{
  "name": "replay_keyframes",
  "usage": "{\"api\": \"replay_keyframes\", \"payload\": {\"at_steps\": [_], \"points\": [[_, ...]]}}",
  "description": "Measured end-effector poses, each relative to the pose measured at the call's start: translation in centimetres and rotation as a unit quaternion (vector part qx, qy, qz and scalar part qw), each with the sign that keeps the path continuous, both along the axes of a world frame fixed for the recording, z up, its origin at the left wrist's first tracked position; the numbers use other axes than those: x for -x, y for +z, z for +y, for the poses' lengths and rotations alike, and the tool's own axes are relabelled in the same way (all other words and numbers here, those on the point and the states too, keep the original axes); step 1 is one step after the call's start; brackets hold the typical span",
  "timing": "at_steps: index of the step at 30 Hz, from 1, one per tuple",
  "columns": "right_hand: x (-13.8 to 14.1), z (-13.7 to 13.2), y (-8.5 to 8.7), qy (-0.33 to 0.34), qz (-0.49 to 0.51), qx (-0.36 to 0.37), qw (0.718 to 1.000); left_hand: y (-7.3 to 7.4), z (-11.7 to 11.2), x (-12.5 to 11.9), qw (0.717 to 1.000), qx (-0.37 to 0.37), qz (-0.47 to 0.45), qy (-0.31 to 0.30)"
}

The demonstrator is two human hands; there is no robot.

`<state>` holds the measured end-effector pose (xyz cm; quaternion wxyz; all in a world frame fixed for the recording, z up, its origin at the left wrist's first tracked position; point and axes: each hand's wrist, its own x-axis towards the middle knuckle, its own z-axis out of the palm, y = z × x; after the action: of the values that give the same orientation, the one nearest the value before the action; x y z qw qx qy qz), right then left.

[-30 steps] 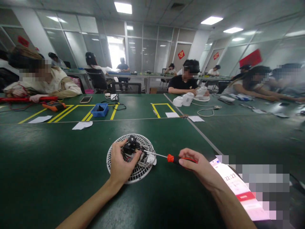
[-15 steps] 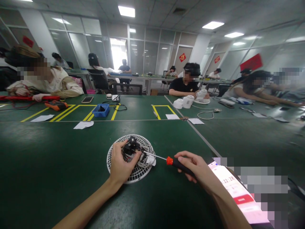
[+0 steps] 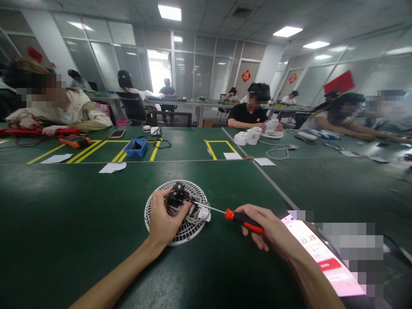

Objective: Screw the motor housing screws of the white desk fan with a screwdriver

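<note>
Writing, near right: a phone [image 3: 317, 253] lies face up on the tabletop [image 3: 64, 214] beside the right wrist. Its pink and white screen reads "22:28", and the rest of it is blurred out.
Writing, far wall: red signs [image 3: 246, 76] hang on the glass partitions. Their characters are too small to read.
Brands: none can be made out on any tool or part.
Left hand [image 3: 164, 223]: rests on a white fan grille [image 3: 189, 234] at near centre. Its fingers [image 3: 183, 210] are clenched round a black motor unit [image 3: 178, 198] with loose wires.
Right hand [image 3: 267, 227]: fingers wrapped round the red and black handle of a screwdriver [image 3: 240, 218]. The shaft runs left and its tip meets the motor unit.
Hidden: the palm covers the near-left part of the grille. The screw under the tip cannot be seen. The phone's right edge is lost in blur.
Surface: dark green matting with yellow tape boxes [image 3: 219, 140] at the far side, and a seam running near right to far centre.
Far left: blue tray [image 3: 135, 148], orange meter [image 3: 74, 140], a second phone [image 3: 116, 133], paper slips [image 3: 112, 168].
Far right: a seated person [image 3: 247, 113] with white plastic parts [image 3: 247, 136] and a cable.
Room: open office with glass walls, ceiling light panels, and more people at benches beyond.
</note>
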<state>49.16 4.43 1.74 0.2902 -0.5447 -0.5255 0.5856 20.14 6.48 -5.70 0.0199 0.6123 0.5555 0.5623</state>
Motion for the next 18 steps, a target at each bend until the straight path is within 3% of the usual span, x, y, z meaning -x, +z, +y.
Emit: {"api": "replay_keyframes", "payload": {"at_steps": [8,14,18], "points": [[-0.3,0.2,-0.6,-0.044,0.002,-0.137,0.990,-0.2,0.1,0.1,1.000,0.005,-0.002,-0.001],[0.5,0.0,0.1,-0.032,0.020,-0.010,0.999,0.0,0.0,0.0,1.000,0.008,0.000,-0.001],[0.6,0.1,0.4,-0.061,0.005,-0.033,0.998,0.2,0.0,-0.1,1.000,0.003,0.001,0.002]]}}
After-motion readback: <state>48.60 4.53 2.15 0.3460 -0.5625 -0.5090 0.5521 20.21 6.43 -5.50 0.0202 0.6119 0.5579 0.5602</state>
